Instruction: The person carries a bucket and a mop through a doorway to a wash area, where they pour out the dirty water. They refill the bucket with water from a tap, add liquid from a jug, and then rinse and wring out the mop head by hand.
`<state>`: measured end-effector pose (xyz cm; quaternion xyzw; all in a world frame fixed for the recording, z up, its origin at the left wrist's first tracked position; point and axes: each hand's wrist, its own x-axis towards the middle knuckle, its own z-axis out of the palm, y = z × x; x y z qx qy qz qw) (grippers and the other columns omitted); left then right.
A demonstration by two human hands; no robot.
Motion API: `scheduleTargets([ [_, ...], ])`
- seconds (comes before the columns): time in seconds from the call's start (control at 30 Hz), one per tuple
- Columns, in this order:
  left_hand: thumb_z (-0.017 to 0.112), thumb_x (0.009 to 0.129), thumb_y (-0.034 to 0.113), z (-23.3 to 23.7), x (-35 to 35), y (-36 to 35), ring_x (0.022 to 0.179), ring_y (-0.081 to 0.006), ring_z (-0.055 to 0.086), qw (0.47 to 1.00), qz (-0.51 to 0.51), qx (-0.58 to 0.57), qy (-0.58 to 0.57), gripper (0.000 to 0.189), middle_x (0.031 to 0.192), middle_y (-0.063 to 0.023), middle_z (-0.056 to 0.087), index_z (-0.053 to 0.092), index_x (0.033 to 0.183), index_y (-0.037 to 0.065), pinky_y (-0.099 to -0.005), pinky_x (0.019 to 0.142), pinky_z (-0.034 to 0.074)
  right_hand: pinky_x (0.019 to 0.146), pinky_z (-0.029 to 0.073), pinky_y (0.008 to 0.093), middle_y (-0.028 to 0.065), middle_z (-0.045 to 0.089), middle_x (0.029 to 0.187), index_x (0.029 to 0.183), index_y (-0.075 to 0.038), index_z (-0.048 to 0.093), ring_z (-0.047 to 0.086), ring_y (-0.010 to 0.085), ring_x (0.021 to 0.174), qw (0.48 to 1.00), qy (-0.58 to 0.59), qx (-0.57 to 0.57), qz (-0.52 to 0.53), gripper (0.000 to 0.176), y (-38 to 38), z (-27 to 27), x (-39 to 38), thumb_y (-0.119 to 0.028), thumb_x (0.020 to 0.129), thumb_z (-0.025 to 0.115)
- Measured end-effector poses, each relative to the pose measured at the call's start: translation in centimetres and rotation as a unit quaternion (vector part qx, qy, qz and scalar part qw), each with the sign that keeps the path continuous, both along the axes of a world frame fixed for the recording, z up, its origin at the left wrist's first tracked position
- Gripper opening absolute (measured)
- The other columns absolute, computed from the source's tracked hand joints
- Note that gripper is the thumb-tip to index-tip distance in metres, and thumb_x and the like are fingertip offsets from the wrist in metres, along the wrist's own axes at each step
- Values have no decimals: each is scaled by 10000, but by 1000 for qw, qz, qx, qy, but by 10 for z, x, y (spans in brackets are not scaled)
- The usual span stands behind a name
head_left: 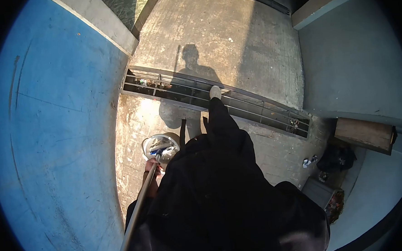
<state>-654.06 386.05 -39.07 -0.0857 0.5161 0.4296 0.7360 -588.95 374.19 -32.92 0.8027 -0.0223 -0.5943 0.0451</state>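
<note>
On the left side of the head view, my left hand is closed around a long, pale pole close to its lower end. The pole slants from the bottom edge of the view up toward a light-coloured round bucket. Something blue and white shows inside the bucket at the pole's end, with small, unclear shapes around it. The bucket hangs or stands right beside my dark clothing, which covers part of it. My right hand is out of the picture.
My shoe is on a metal drain grate crossing the concrete floor. A blue wall runs along the left. At right are a wooden box, a black bag and a grey bin.
</note>
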Motion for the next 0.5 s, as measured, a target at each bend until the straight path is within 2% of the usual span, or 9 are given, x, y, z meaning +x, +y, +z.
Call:
scheduleTargets([
  [0.1, 570, 668, 87, 3, -3, 130, 406, -261, 509, 993, 22, -119, -3, 94, 530, -103, 496, 487, 627, 73, -404, 426, 505, 499, 435, 363, 121, 629, 721, 997, -66, 594, 579, 214, 550, 999, -35, 19, -16, 340, 115, 7, 24, -380, 884, 527],
  [0.17, 570, 668, 87, -7, -7, 221, 410, -263, 511, 997, -17, -53, 49, 92, 526, -103, 489, 492, 622, 68, -410, 430, 503, 474, 422, 353, 119, 626, 720, 1012, -69, 585, 568, 207, 527, 997, -60, 54, -11, 342, 232, 4, 44, -381, 891, 511],
  [0.3, 535, 650, 128, -28, -8, 392, 336, -247, 480, 998, -8, -34, 53, 161, 505, -176, 533, 520, 534, 17, -365, 332, 450, 431, 395, 331, 117, 623, 721, 1033, -71, 570, 548, 197, 481, 975, -189, 112, 22, 357, 550, -32, 89, -390, 909, 469],
  [0.33, 533, 651, 135, -43, -23, 422, 329, -248, 484, 998, -49, -3, 46, 180, 500, -192, 536, 522, 525, 8, -359, 307, 431, 428, 393, 332, 112, 619, 702, 984, -64, 588, 543, 197, 475, 984, -140, 78, 83, 372, 647, -38, 102, -405, 914, 455],
  [0.37, 533, 659, 133, -28, -28, 458, 322, -252, 479, 998, -11, -57, -4, 187, 504, -198, 539, 524, 522, 6, -354, 285, 405, 428, 404, 354, 105, 631, 693, 954, -50, 609, 552, 202, 480, 977, -148, 139, 69, 402, 743, -31, 97, -418, 913, 453],
  [0.4, 533, 667, 131, -14, -33, 492, 315, -256, 474, 992, 26, -111, -56, 194, 509, -204, 542, 526, 520, 5, -348, 263, 379, 420, 404, 330, 86, 637, 785, 1004, -80, 593, 600, 199, 579, 952, -183, 179, 170, 343, 841, -4, 75, -395, 909, 497],
  [0.43, 541, 678, 125, -10, -38, 520, 301, -258, 448, 994, 9, -108, -6, 174, 512, -198, 550, 546, 547, 12, -335, 253, 360, 456, 433, 327, 70, 637, 748, 960, -36, 612, 599, 188, 578, 911, -207, 224, 277, 340, 937, 38, 45, -357, 887, 532],
  [0.47, 558, 670, 115, 47, -20, 566, 318, -254, 434, 993, 50, -52, 93, 129, 508, -150, 533, 536, 561, 49, -353, 312, 411, 500, 459, 318, 62, 616, 706, 924, 2, 619, 594, 175, 601, 831, -217, 371, 353, 308, 1029, 30, 41, -294, 864, 557],
  [0.5, 564, 660, 117, 30, -34, 597, 341, -252, 450, 994, 46, -39, 87, 117, 504, -125, 511, 522, 565, 64, -367, 352, 435, 557, 478, 300, 67, 605, 691, 944, 25, 603, 586, 160, 613, 738, -256, 527, 335, 296, 1110, 40, 9, -256, 862, 557],
])
